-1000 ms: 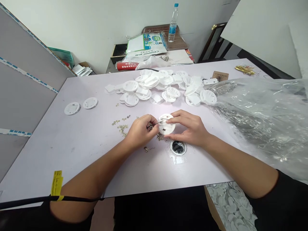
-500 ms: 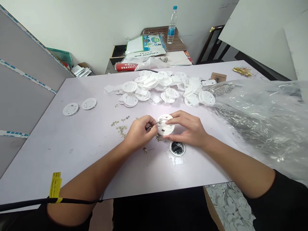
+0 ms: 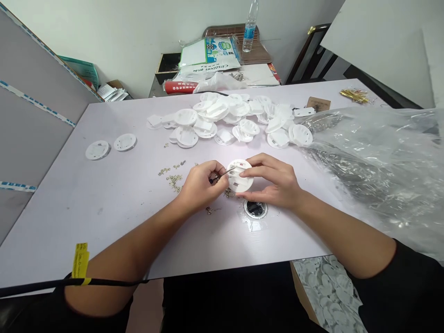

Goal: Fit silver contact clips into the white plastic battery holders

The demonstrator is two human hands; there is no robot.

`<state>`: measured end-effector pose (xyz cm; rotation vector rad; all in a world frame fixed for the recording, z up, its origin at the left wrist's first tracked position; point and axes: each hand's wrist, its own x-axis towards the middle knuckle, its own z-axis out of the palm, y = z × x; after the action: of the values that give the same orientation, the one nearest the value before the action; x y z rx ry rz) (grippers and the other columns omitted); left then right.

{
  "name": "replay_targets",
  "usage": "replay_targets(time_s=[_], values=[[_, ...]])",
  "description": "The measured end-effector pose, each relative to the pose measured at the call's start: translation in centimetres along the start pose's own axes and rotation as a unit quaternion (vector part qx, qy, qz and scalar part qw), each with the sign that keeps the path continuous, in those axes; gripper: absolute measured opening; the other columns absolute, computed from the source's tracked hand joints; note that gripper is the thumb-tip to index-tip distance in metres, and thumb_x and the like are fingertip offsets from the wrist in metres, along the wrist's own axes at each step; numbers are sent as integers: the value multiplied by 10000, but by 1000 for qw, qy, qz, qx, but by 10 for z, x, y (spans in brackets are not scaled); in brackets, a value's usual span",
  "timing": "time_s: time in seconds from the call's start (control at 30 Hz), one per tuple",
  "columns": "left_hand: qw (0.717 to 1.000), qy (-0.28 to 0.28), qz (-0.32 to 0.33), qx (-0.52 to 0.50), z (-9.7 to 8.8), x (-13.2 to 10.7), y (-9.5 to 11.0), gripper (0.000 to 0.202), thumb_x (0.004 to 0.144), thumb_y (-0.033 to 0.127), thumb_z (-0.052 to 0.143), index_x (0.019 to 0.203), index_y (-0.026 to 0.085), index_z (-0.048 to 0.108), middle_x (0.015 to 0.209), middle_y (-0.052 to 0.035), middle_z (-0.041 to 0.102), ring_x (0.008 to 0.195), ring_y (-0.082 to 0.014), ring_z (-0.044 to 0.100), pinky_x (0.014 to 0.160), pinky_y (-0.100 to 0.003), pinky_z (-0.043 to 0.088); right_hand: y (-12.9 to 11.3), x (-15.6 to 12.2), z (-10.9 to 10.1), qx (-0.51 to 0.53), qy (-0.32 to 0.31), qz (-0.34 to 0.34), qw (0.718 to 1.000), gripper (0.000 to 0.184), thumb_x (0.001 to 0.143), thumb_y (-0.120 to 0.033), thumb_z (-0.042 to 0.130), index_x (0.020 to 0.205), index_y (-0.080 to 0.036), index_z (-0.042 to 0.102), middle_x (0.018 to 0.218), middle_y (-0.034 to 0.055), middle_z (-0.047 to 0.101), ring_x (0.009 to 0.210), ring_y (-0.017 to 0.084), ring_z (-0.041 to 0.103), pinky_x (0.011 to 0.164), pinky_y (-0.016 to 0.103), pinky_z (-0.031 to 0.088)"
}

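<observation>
In my right hand (image 3: pixel 275 182) is a round white plastic disc (image 3: pixel 243 185) with small slots and metal bits on its face, gripped by the edge between fingers and thumb. My left hand (image 3: pixel 203 185) is closed around a thin pointed metal tool (image 3: pixel 227 172), perhaps tweezers. The tip of the tool lies over the upper part of the disc; whether it touches cannot be made out. Small metal pieces (image 3: pixel 174 181) are scattered left of my left hand, with a few more under the disc. Below my right hand a round black grommet (image 3: pixel 255 209) is set in the table.
A heap of white discs (image 3: pixel 215 111) spreads across the back of the table (image 3: pixel 104 208). Two more discs (image 3: pixel 125 142) lie at the left. Clear plastic bags (image 3: pixel 374 162) of metal parts cover the right side. A black cable (image 3: pixel 111 282) crosses my left forearm.
The view has shifted slightly, so the scene sits a little higher. The tool's tip has moved slightly farther across the disc, toward its upper part. Both hands keep their hold.
</observation>
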<state>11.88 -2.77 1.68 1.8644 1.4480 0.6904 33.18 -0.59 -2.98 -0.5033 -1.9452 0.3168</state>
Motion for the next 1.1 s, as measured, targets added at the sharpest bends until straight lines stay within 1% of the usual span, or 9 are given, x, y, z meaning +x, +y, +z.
replay_targets(time_s=[0.17,0.27,0.4,0.47,0.57,0.67,0.77,0.9,1.1], values=[[997,8,47,60,0,1,-2,85,836,244,588,795,171,592,623,36,526,563,-84,438,565,-223,364,1,-2,0,-4,-4,-10,1000,370,695,-338,882,981,-191,698,968,94,661,831,203,671,668,328,571],[996,-20,55,62,-2,2,-5,85,867,251,580,832,173,575,620,43,498,550,-78,414,563,-222,351,2,-3,0,-1,-9,-10,1000,336,688,-326,885,934,-195,698,957,85,658,815,195,666,658,319,564],[997,-63,18,-39,-6,1,-8,129,882,275,622,932,177,554,612,64,445,513,-63,363,516,-205,319,2,-2,-1,10,-1,0,1000,341,676,-331,893,919,-200,693,947,76,659,800,188,665,647,312,558],[991,-81,1,-104,-8,2,-8,181,885,309,653,938,170,550,615,67,431,501,-53,335,487,-195,295,2,-1,-1,23,8,2,1000,357,674,-342,893,930,-203,687,952,75,662,805,187,670,654,313,562],[977,-105,-10,-187,-11,4,-9,244,879,358,691,916,154,561,681,42,483,518,-41,360,472,-182,298,1,1,-2,44,19,0,999,387,659,-337,903,943,-201,677,962,77,666,831,194,678,679,321,572],[960,-120,-38,-251,-13,5,-10,278,847,354,742,910,154,558,729,29,522,526,-35,409,471,-172,340,1,1,-3,55,22,1,998,393,643,-319,911,928,-196,669,967,80,668,841,198,678,682,323,569],[940,-147,-72,-300,-16,6,-12,312,804,343,790,882,157,551,709,37,529,510,-34,425,447,-165,355,-1,2,-4,73,23,3,997,403,624,-314,920,912,-198,663,971,80,670,840,197,674,672,320,564],[910,-212,-94,-344,-20,8,-16,323,766,319,825,860,151,565,702,30,567,517,-39,454,426,-153,358,-3,3,-5,112,17,-8,994,423,601,-318,933,889,-181,654,943,83,671,816,188,667,655,304,558],[890,-263,-105,-358,-23,9,-18,276,782,296,814,874,138,607,706,15,618,518,-30,463,440,-142,367,-6,4,-6,141,9,-18,990,440,595,-310,937,897,-172,649,952,86,663,824,182,665,662,293,554]])
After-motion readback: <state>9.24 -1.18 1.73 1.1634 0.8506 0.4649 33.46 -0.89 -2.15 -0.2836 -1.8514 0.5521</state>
